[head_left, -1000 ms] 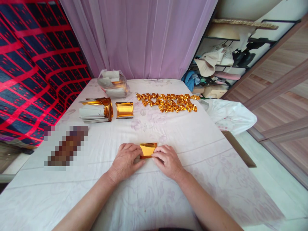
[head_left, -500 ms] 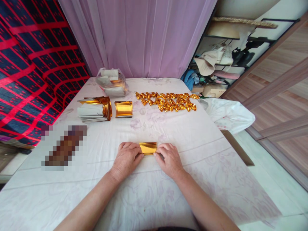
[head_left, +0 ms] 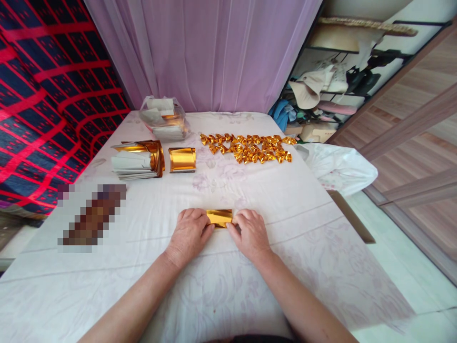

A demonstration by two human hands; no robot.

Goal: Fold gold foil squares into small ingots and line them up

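Observation:
A sheet of shiny gold foil paper (head_left: 219, 216) lies on the cloth in front of me, its near edge folded or rolled. My left hand (head_left: 191, 233) grips its left end with curled fingers and thumb. At the opposite end my right hand (head_left: 252, 236) pinches the paper between thumb and fingers. Beyond them sits a small stack of gold foil sheets (head_left: 182, 159), and left of it a larger fanned pile of foil paper (head_left: 135, 162), grey backs showing. Folded gold foil pieces (head_left: 250, 147) lie in rows at the far right.
A clear plastic bag of foil paper (head_left: 164, 119) stands at the table's far left. The flowered tablecloth (head_left: 150, 286) covers the table. A blurred-out patch (head_left: 93, 214) lies to the left. Past the right edge are a white plastic bag (head_left: 342, 166) and a loaded shelf (head_left: 332, 95).
The near part of the gold paper looks slightly more folded, so the sheet appears a little narrower. Both hands stay at its ends. The view has shifted slightly.

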